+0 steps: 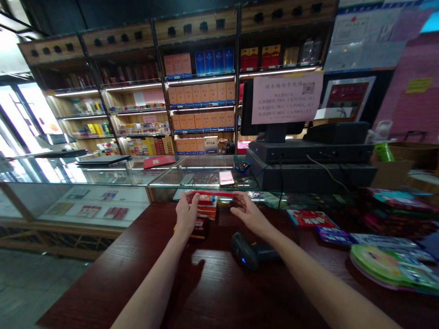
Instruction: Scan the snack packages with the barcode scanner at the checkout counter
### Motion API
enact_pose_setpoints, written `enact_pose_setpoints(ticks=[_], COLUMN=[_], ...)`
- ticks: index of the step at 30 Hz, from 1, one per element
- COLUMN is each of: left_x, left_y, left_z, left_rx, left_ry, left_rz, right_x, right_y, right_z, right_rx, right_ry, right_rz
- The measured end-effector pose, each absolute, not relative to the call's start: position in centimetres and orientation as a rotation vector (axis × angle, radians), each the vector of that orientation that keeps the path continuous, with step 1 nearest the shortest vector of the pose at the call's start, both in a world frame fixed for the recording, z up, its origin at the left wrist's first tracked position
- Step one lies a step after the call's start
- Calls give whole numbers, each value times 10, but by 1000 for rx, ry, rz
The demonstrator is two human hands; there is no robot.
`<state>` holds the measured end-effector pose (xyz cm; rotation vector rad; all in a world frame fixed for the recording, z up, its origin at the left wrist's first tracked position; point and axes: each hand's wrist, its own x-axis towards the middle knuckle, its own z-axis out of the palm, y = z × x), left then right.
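Note:
Between my two hands a thin red packet [222, 193] is stretched level above the dark wooden counter [137, 274]. My left hand [188, 210] pinches its left end. The fingertips of my right hand [245, 208] touch its right end, with the thumb held apart below. Behind and under the packet stands a small stack of red and white boxes [207, 211]. A dark box [200, 228] lies in front of the stack, partly behind my left hand. A black barcode scanner [245, 251] with a blue light rests below my right hand, its handle partly behind my right forearm.
Flat colourful packages [380, 267] and a red package [313, 219] lie on the right. A monitor with a paper sign [286, 98] stands on dark machines at the back right. Glass display cases [103, 205] adjoin the counter; stocked shelves [202, 96] line the wall behind.

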<state>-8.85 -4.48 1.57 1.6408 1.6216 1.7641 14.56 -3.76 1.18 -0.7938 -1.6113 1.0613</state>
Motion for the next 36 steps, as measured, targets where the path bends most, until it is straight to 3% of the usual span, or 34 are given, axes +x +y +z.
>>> enact_pose_setpoints(ticks=[18, 36], left_x=[-167, -183], left_y=[-13, -2], left_z=[-6, -23], left_rx=[1945, 1901], left_ry=[2071, 1993], left_rz=[1454, 1498], right_x=[96, 86], right_y=[-8, 13], right_z=[25, 8], right_rx=[-863, -809], right_ry=[-2025, -2239], right_rz=[902, 719])
